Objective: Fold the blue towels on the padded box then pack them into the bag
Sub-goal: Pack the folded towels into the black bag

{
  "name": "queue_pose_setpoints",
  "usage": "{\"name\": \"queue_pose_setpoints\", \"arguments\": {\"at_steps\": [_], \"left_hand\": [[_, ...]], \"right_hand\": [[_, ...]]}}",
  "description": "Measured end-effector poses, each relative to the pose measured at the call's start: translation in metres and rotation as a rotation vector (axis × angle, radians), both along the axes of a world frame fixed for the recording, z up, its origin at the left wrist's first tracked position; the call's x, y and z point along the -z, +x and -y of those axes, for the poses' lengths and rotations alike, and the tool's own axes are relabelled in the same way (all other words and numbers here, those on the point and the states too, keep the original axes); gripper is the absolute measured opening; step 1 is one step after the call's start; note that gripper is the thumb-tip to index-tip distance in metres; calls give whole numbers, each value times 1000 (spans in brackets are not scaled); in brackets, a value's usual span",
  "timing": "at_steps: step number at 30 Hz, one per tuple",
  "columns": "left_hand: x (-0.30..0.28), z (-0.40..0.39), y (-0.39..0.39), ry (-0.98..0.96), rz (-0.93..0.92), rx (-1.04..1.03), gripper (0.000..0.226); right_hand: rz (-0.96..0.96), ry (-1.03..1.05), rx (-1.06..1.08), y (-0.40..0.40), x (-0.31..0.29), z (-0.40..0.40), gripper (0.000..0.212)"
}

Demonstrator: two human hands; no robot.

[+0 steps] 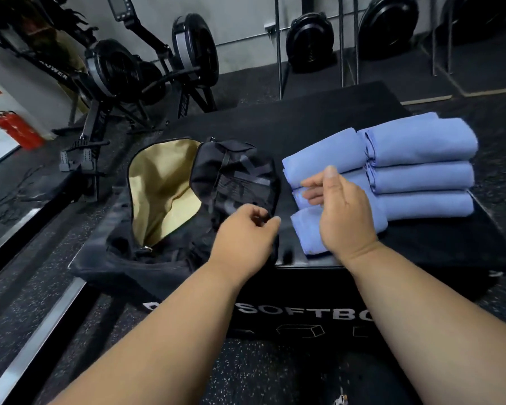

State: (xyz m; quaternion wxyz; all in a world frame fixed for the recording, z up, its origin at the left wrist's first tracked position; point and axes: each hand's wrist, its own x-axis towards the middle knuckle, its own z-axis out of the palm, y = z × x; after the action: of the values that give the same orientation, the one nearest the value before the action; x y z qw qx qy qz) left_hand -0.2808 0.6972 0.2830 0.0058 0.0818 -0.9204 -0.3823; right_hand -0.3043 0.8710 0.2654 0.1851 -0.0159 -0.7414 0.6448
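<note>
I'm standing in a gym, no doubt about it. Upper left of the frame, a rowing machine (pixel 120 71) with its big black flywheel housing, and a second flywheel (pixel 195 51) just right of it. Along the top right, dark round fan-type units (pixel 309 39) line up against the pale wall. Under everything runs black speckled rubber flooring (pixel 41 302). Lower centre, the padded box (pixel 304 314) shows white "SOFTBO" lettering. Far left, a red fire extinguisher (pixel 16 128) sits on the floor.
</note>
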Motion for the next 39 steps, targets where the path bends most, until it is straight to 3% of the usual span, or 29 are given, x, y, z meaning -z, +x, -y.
{"name": "queue_pose_setpoints", "arguments": {"at_steps": [2, 4, 9, 24, 26, 29, 31, 32, 36, 39], "left_hand": [[15, -21, -7, 117, 140, 22, 53], [20, -38, -11, 141, 209, 54, 63], [20, -60, -25, 67, 272, 9, 53], [14, -60, -28, 122, 366, -5, 40], [9, -53, -19, 198, 335, 1, 36], [3, -33, -7, 522, 302, 20, 38], [-7, -13, 1, 666, 261, 29, 21], [-12, 0, 4, 692, 247, 36, 20], [-34, 51, 16, 682, 157, 120, 53], [-47, 82, 24, 695, 120, 172, 56]], "right_hand": [[29, 0, 28, -1, 1, -11, 71], [84, 41, 28, -1, 2, -20, 73], [218, 117, -4, -3, 4, -33, 66], [301, 42, -34, -7, 3, -36, 75], [288, 70, -91, -7, 1, -34, 63], [186, 272, -204, -5, 0, -26, 50], [87, 423, -280, -3, -2, -17, 41], [56, 447, -338, -1, -4, -13, 38], [86, 416, -625, 10, -15, 5, 31], [138, 306, -828, 18, -24, 23, 41]]}}
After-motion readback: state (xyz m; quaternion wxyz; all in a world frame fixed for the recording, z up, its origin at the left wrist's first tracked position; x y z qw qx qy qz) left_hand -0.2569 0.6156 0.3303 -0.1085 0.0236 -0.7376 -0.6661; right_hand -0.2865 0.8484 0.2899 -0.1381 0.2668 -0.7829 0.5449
